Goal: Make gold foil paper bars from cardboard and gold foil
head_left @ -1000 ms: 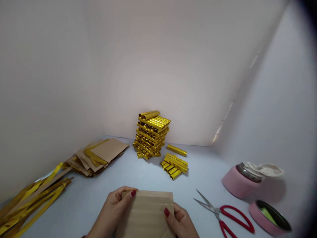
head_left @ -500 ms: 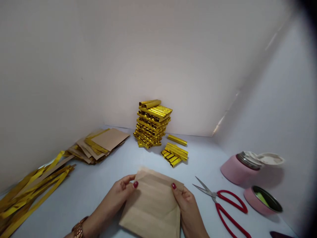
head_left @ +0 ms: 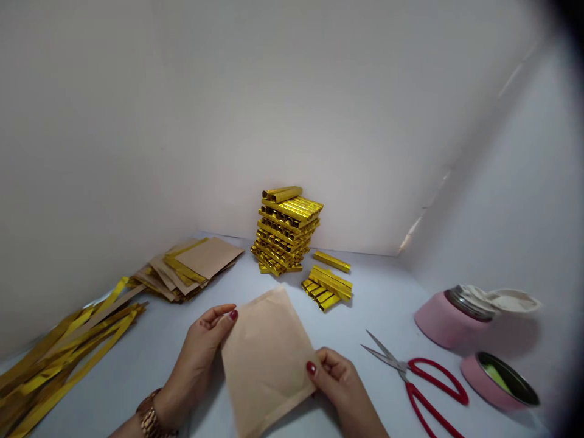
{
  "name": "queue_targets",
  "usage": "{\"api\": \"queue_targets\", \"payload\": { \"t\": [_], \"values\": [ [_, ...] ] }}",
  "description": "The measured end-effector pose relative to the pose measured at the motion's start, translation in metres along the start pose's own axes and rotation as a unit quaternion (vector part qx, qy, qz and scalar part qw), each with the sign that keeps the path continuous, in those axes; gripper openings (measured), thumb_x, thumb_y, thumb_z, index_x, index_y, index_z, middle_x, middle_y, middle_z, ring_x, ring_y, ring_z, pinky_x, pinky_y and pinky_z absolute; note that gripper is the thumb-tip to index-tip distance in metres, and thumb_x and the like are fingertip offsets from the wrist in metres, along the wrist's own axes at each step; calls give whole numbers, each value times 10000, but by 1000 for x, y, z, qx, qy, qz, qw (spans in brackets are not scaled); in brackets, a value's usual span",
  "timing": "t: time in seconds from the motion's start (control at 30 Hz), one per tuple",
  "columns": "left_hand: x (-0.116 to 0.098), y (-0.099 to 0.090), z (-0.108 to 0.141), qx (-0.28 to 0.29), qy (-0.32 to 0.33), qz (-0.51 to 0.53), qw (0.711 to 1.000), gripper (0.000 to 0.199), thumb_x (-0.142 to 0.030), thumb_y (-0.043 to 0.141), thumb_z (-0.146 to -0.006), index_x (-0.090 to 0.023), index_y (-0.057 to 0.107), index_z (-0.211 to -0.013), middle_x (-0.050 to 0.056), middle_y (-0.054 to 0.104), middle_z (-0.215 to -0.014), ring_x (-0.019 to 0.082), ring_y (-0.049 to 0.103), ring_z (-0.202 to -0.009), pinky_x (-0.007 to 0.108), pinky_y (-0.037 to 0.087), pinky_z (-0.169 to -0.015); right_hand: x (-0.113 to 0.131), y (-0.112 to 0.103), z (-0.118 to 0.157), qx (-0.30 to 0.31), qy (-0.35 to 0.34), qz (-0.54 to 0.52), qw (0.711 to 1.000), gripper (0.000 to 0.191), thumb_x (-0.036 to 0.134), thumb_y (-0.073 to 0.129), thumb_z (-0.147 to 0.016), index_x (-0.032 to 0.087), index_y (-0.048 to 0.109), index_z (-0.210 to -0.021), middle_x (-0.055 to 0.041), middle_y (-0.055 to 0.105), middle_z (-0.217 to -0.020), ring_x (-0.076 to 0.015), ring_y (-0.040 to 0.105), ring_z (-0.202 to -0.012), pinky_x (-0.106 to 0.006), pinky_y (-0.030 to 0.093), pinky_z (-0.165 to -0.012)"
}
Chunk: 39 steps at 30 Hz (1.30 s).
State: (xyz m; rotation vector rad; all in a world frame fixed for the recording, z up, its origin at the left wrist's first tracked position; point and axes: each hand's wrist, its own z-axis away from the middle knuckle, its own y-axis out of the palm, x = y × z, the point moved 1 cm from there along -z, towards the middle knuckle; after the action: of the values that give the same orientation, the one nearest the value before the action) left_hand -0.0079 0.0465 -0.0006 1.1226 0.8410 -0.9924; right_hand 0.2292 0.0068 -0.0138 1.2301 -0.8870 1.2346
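A flat brown paper piece (head_left: 269, 359) is held up, tilted, above the pale table, low in the middle of the view. My left hand (head_left: 201, 353) pinches its upper left edge between thumb and fingers. At the lower right edge, my right hand (head_left: 340, 380) grips it, thumb on the face and fingers partly behind. Scissors with red handles (head_left: 404, 367) lie with blades slightly apart to the right of my right hand. Beyond the paper are a tall stack of gold foil tubes (head_left: 289, 231) and a small pile of similar tubes (head_left: 327, 287).
Brown and gold sheets (head_left: 212, 255) lie in a pile at the back left, with long gold strips (head_left: 77, 350) nearer. A pink container (head_left: 449, 319) with an open lid and a pink bowl (head_left: 497, 383) stand at the right. Walls rise behind the table.
The brown paper has turned, so its corner points up and a smoother face shows. My right hand has moved down its right edge; my left hand has shifted left. The view has shifted slightly.
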Motion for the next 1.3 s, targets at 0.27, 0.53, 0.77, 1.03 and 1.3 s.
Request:
{"api": "queue_targets", "payload": {
  "t": [0.27,0.53,0.77,1.03,1.3],
  "values": [
    [0,8,5,63,-5,-71,996,509,-420,812,-614,-124,633,-987,-94,471,-480,90,462,-410,185,336,-431,11,13,6,152,12,11,988,443,599,705,-682,170,642,-776,2,583,-638,-133,514,-613,-238,371,-605],
    [4,16,7,93,10,-103,990,650,-535,770,-619,-103,616,-1079,-72,495,-518,101,452,-456,205,323,-472,-12,1,-2,16,15,27,999,441,579,688,-715,145,628,-669,37,490,-558,-95,390,-536,-210,290,-519],
    [-2,11,10,105,-11,-119,987,599,-613,622,-750,-157,614,-1138,37,656,-764,161,600,-616,241,425,-566,-8,-3,-3,-52,2,-35,998,377,542,723,-699,169,680,-733,4,606,-625,-138,512,-603,-226,388,-573],
    [5,6,6,142,20,-204,968,455,-604,609,-754,-152,640,-713,20,632,-630,159,548,-551,226,400,-514,-5,-3,-3,-70,-8,5,998,384,550,723,-688,172,692,-743,-20,645,-658,-166,540,-622,-251,408,-588],
    [-7,6,8,185,106,-332,919,300,-424,585,-835,-186,734,-732,7,669,-645,168,571,-576,207,408,-534,-3,8,4,22,12,42,999,401,554,715,-695,161,677,-764,-11,648,-625,-144,554,-580,-236,378,-553]
  ]
}}
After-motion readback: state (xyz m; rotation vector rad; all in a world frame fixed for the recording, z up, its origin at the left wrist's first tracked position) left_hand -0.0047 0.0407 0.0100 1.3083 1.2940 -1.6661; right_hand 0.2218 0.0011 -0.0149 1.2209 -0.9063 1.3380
